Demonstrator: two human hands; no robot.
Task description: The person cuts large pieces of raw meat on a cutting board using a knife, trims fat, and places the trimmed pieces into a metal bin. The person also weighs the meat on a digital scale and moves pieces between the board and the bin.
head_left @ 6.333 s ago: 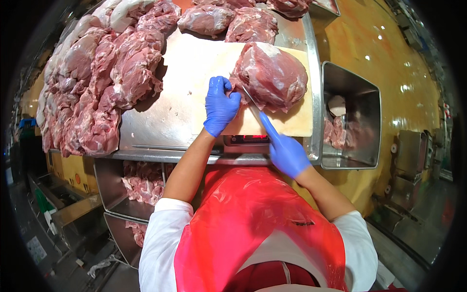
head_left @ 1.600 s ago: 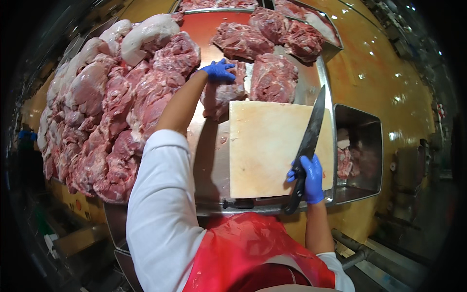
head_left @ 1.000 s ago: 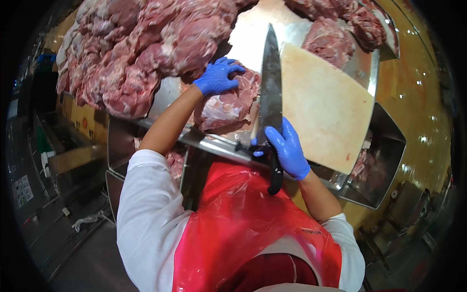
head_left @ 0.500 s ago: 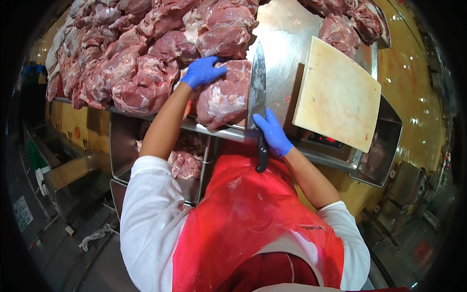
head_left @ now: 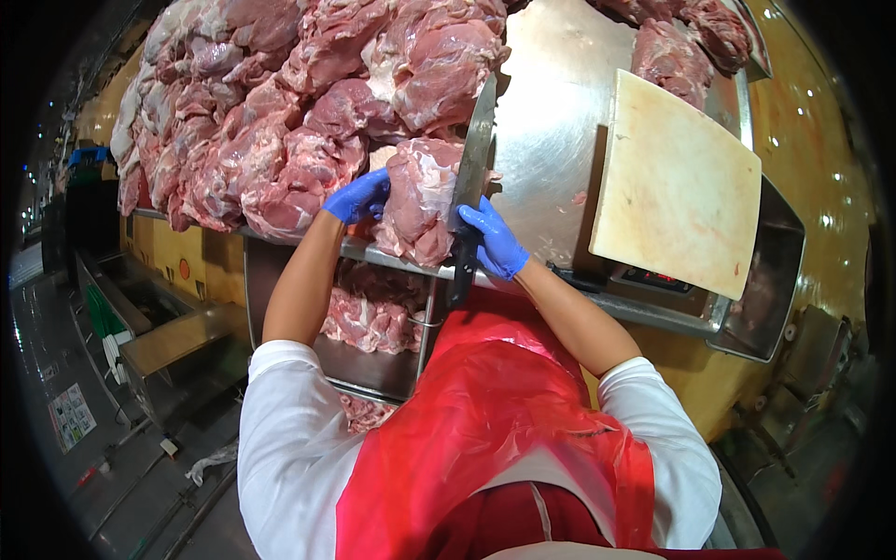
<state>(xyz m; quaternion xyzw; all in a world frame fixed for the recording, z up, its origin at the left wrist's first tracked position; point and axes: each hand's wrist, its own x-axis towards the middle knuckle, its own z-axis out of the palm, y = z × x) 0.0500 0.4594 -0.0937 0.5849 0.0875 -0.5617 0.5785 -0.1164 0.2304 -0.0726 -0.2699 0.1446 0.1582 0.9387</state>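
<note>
Wearing a red apron (head_left: pixel 495 383), a person (head_left: pixel 658 439) holds a knife (head_left: pixel 473 159) in the right hand (head_left: pixel 497 245), fingers closed on it, its blade toward twelve o'clock. At that hand's ten o'clock, a chunk of meat (head_left: pixel 417 201) lies beside the blade, on the near edge of the table (head_left: pixel 551 140). The left hand's (head_left: pixel 357 197) bent fingers touch the chunk's nine o'clock side; whether they grip cannot be told. Farther off, from the knife hand, a cutting board (head_left: pixel 679 187) sits at two o'clock, a meat pile (head_left: pixel 252 121) at ten.

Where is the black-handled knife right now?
In the head view, the black-handled knife is upper middle, in the right hand, running along the right side of the meat piece beside the left hand.
</note>
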